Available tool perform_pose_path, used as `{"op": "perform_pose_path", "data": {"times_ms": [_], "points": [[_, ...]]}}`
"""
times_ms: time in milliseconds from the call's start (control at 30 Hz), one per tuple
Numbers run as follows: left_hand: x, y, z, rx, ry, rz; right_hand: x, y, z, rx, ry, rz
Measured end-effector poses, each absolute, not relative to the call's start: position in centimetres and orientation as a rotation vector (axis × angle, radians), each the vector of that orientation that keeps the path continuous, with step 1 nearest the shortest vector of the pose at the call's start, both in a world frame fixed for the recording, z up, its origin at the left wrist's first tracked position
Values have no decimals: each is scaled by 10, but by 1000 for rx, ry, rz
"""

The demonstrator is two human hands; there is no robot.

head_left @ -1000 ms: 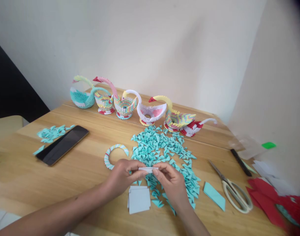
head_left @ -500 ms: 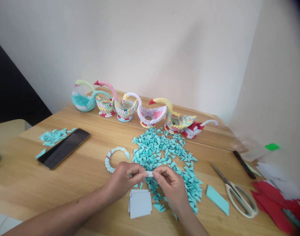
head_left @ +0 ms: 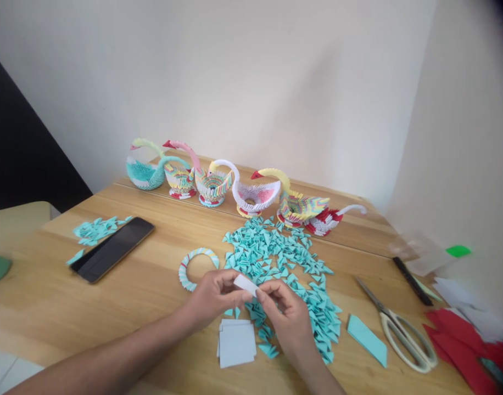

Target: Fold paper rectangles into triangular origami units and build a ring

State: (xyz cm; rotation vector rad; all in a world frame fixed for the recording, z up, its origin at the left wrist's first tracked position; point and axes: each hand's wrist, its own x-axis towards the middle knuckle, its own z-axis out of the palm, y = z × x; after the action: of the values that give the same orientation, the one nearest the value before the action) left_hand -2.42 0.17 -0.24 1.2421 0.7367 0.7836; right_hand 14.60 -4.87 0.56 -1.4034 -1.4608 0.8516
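My left hand (head_left: 213,299) and my right hand (head_left: 285,314) pinch a small folded white paper strip (head_left: 245,284) between their fingertips, just above the wooden table (head_left: 152,291). Both hands are closed on it. Under them lies a small stack of pale paper squares (head_left: 236,343). A big heap of teal folded paper triangles (head_left: 276,258) spreads behind and to the right of my hands. A curved striped arc of joined paper pieces (head_left: 196,265) lies just left of the heap.
A row of modular paper swans (head_left: 235,189) stands along the back edge by the wall. A black phone (head_left: 112,248) and a few teal triangles (head_left: 97,229) lie at left. Scissors (head_left: 402,329), a teal paper rectangle (head_left: 367,340), red paper (head_left: 461,345) and a black craft knife (head_left: 412,272) are at right.
The white strip has tilted between my fingers, its left end now raised and its flat face showing. The view has drifted slightly, so the table's things sit a bit lower and to the right.
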Motion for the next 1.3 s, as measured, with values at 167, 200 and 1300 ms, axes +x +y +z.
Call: {"op": "perform_pose_path", "data": {"times_ms": [167, 200, 1300], "points": [[-24, 3, -4, 1257, 839, 771, 145, -48, 5, -1383, -1477, 860], [-24, 3, -4, 1256, 841, 767, 145, -48, 5, -1384, -1475, 858], [-32, 10, 2, 1098, 725, 638, 163, -43, 16, -920, -2103, 43]]}}
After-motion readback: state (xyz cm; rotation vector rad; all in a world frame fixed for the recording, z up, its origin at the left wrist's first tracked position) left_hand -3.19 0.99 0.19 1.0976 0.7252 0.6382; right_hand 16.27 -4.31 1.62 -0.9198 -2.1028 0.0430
